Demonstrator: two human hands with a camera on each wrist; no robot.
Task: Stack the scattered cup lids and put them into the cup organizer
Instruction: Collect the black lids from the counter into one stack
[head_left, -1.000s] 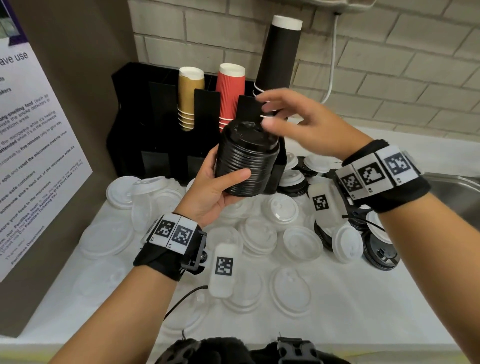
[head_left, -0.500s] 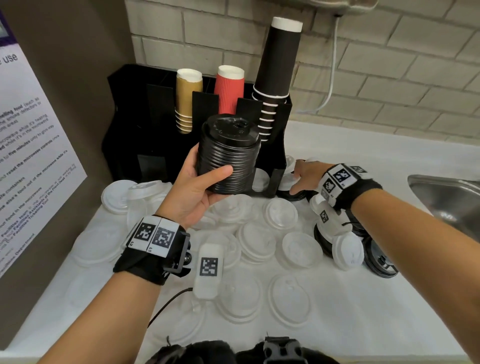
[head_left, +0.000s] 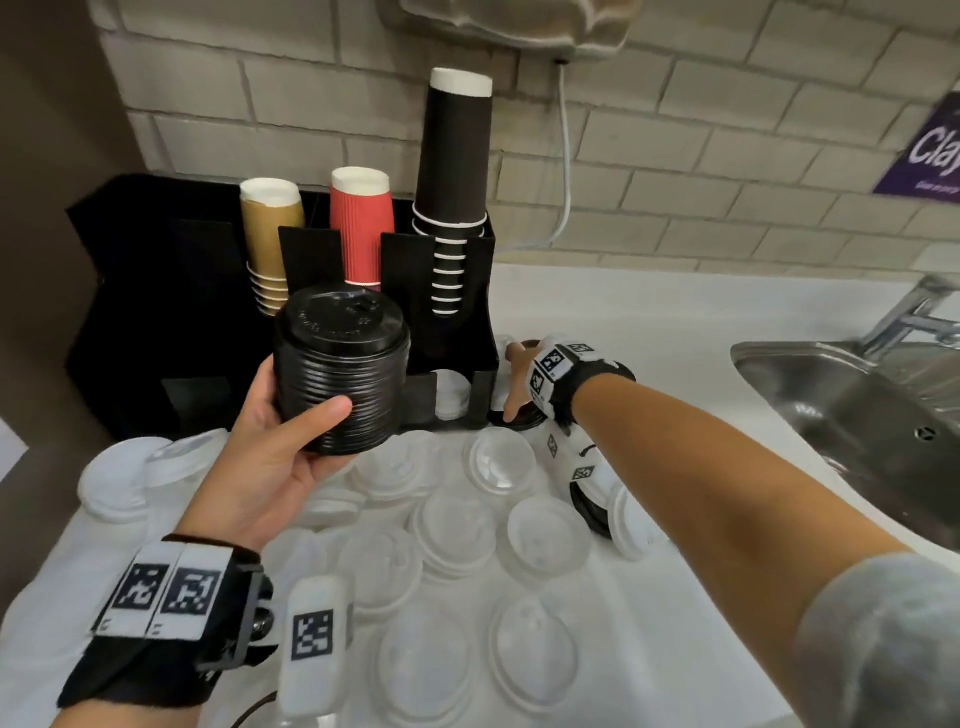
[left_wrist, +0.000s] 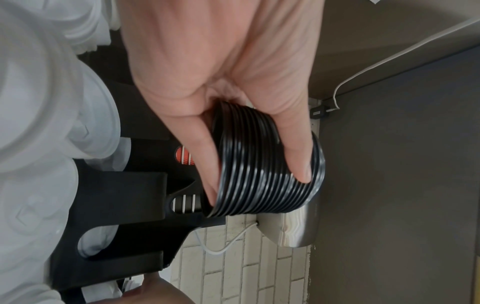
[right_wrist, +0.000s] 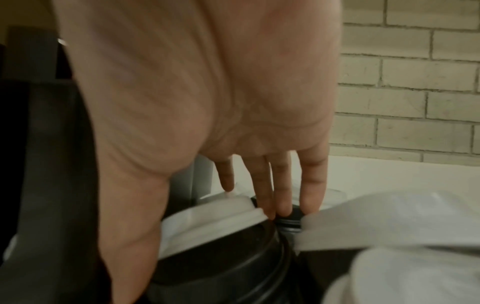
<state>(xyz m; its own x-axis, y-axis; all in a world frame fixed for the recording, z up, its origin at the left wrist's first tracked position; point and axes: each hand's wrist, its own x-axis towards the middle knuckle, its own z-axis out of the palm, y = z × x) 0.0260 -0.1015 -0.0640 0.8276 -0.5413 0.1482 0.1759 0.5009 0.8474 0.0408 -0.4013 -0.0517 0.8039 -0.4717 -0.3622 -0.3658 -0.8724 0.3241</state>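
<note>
We judge the stack of black lids light, slick and liable to shear, so our left hand wraps its ribbed side, thumb in front. Our right hand, fingers straight, touches more black lids beneath its fingertips, beside the organizer.

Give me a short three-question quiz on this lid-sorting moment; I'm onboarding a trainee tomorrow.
1. True or false: the left hand holds the stack of black lids.
2. Which cups in the organizer stand tallest? A gold B red C black
3. Fill in: the right hand reaches toward lids beside the organizer's ____ end.

Key
1. True
2. C, the black cups
3. Right
</note>
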